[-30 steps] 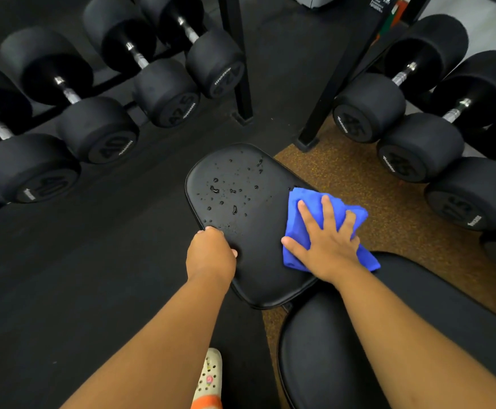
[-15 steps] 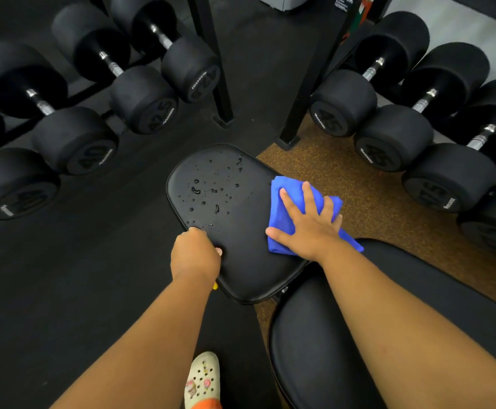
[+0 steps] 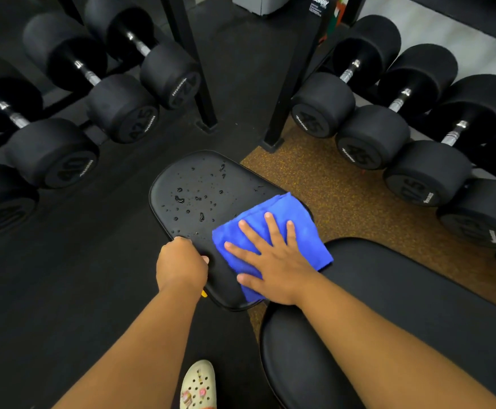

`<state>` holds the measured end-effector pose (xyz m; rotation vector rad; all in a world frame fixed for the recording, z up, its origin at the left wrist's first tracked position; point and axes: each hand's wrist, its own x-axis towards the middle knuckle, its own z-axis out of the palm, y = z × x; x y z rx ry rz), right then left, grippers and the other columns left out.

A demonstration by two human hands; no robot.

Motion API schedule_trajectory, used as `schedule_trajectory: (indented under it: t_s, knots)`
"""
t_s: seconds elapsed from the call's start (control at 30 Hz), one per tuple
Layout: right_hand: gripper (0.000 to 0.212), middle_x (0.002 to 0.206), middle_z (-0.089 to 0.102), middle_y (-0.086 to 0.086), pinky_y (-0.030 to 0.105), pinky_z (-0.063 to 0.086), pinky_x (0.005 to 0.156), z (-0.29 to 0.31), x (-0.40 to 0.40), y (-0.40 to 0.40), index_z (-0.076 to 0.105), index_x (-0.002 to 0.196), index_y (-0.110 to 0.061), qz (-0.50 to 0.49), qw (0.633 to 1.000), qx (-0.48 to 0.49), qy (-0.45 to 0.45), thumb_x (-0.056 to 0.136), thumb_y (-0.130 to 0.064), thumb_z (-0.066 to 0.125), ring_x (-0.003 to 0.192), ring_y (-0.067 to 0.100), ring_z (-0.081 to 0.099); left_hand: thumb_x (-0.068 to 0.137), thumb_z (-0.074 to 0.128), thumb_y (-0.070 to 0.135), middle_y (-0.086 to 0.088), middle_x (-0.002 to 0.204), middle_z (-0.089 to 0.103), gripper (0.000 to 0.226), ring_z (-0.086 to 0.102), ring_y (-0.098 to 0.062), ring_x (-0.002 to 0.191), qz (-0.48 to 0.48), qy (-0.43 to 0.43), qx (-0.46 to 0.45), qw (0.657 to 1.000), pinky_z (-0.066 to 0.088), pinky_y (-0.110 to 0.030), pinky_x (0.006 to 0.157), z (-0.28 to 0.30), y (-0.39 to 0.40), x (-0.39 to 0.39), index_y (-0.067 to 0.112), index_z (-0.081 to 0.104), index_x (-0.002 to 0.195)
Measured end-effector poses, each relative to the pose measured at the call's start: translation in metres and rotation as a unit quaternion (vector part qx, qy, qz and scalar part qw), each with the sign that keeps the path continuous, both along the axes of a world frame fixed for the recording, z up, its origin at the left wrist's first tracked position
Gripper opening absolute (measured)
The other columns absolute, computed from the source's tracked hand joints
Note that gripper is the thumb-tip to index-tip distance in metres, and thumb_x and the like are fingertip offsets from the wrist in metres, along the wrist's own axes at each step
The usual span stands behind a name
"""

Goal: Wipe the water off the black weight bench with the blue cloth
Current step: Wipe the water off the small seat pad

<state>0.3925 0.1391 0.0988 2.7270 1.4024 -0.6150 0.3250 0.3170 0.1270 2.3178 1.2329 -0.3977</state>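
Note:
The black weight bench seat pad (image 3: 235, 178) lies in the middle of the view, with water drops (image 3: 196, 199) scattered over its far left half. My right hand (image 3: 270, 258) presses flat, fingers spread, on the folded blue cloth (image 3: 279, 211) at the pad's near right side. My left hand (image 3: 181, 264) grips the pad's near left edge, fingers curled round it. The bench's longer back pad (image 3: 388, 305) runs off to the lower right.
Racks of black dumbbells stand left (image 3: 117, 110) and right (image 3: 373, 137), their black posts (image 3: 273, 140) on the floor just beyond the pad. A brown speckled mat (image 3: 329, 187) lies to the right. A cream clog (image 3: 198, 385) shows at the bottom.
My right hand has slid the blue cloth leftward and nearer across the pad, closer to my left hand. The left hand keeps its grip on the pad's edge.

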Motion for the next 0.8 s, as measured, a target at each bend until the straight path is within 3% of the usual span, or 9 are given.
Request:
schedule_trajectory:
  t_s: [0.1, 0.2, 0.3, 0.37, 0.43, 0.5, 0.57, 0.67, 0.8]
  knots:
    - [0.065, 0.16, -0.013, -0.016, 0.064, -0.017, 0.109, 0.0, -0.003, -0.017, 0.009, 0.147, -0.056, 0.06, 0.998, 0.02, 0.005, 0.084, -0.073, 0.019, 0.144, 0.035, -0.024, 0.082, 0.07, 0.02, -0.01, 0.085, 0.06, 0.022, 0.054, -0.026, 0.074, -0.005, -0.003, -0.007, 1.0, 0.043, -0.031, 0.062, 0.002, -0.001, -0.001, 0.007, 0.053, 0.087]
    - [0.063, 0.16, -0.014, -0.017, 0.067, -0.018, 0.107, 0.004, -0.003, -0.017, 0.006, 0.146, -0.059, 0.073, 0.997, 0.008, -0.002, 0.086, -0.072, 0.018, 0.143, 0.036, -0.027, 0.085, 0.066, 0.024, -0.011, 0.096, 0.061, 0.03, 0.059, -0.028, 0.085, -0.011, 0.006, -0.011, 1.0, 0.044, -0.03, 0.062, 0.002, 0.0, -0.004, 0.006, 0.054, 0.105]
    - [0.062, 0.16, -0.015, -0.017, 0.07, -0.021, 0.103, 0.007, -0.007, -0.003, 0.004, 0.146, -0.059, 0.08, 0.997, 0.005, -0.003, 0.086, -0.071, 0.016, 0.143, 0.038, -0.028, 0.088, 0.051, 0.011, -0.004, 0.075, 0.052, 0.003, 0.046, -0.016, 0.061, -0.008, -0.002, -0.018, 1.0, 0.032, -0.025, 0.048, 0.009, 0.006, -0.005, 0.009, 0.053, 0.087]
    - [0.061, 0.16, -0.018, -0.017, 0.072, -0.021, 0.101, 0.006, -0.011, 0.015, -0.001, 0.145, -0.059, 0.095, 0.995, -0.003, -0.004, 0.088, -0.07, 0.016, 0.141, 0.038, -0.031, 0.082, 0.044, 0.003, -0.003, 0.07, 0.051, 0.014, 0.041, -0.014, 0.057, 0.006, -0.006, -0.038, 0.999, 0.031, -0.025, 0.046, 0.015, 0.014, -0.002, 0.009, 0.053, 0.073]
    - [0.06, 0.159, -0.02, -0.017, 0.074, -0.018, 0.101, 0.003, -0.016, 0.04, -0.005, 0.144, -0.06, 0.098, 0.995, -0.004, -0.008, 0.09, -0.07, 0.02, 0.141, 0.039, -0.031, 0.079, 0.042, 0.001, -0.003, 0.076, 0.058, 0.022, 0.051, -0.019, 0.064, 0.058, -0.018, -0.083, 0.995, 0.043, -0.027, 0.053, 0.023, 0.024, 0.0, 0.014, 0.06, 0.076]
    - [0.059, 0.159, -0.021, -0.017, 0.074, -0.017, 0.1, 0.0, -0.016, 0.069, -0.006, 0.143, -0.061, 0.077, 0.997, -0.002, -0.014, 0.092, -0.069, 0.022, 0.141, 0.04, -0.029, 0.08, 0.042, 0.001, -0.004, 0.1, 0.065, 0.035, 0.06, -0.026, 0.082, 0.126, -0.06, -0.123, 0.983, 0.05, -0.036, 0.07, 0.024, 0.032, 0.0, 0.025, 0.064, 0.094]
    - [0.059, 0.159, -0.021, -0.017, 0.073, -0.018, 0.101, -0.001, -0.011, 0.092, -0.004, 0.143, -0.061, 0.043, 0.999, 0.005, -0.008, 0.092, -0.068, 0.024, 0.142, 0.039, -0.029, 0.082, 0.043, 0.004, -0.003, 0.124, 0.059, 0.055, 0.06, -0.027, 0.096, 0.16, -0.112, -0.136, 0.971, 0.05, -0.037, 0.077, 0.021, 0.036, -0.005, 0.028, 0.051, 0.131]
    - [0.059, 0.159, -0.021, -0.017, 0.069, -0.019, 0.104, 0.001, 0.0, 0.111, -0.001, 0.145, -0.06, 0.017, 1.0, 0.009, 0.002, 0.093, -0.068, 0.025, 0.143, 0.035, -0.028, 0.082, 0.042, 0.006, -0.001, 0.133, 0.054, 0.067, 0.062, -0.03, 0.102, 0.164, -0.175, -0.14, 0.961, 0.051, -0.038, 0.079, 0.022, 0.041, -0.009, 0.031, 0.034, 0.144]
    - [0.058, 0.159, -0.019, -0.018, 0.065, -0.014, 0.11, 0.001, 0.01, 0.094, -0.002, 0.145, -0.059, -0.074, 0.997, 0.013, 0.005, 0.094, -0.066, 0.023, 0.145, 0.029, -0.025, 0.087, 0.038, -0.001, 0.015, 0.105, 0.055, 0.062, 0.045, 0.007, 0.069, 0.18, -0.222, -0.182, 0.941, 0.042, -0.02, 0.063, 0.025, 0.041, -0.016, 0.032, 0.041, 0.14]
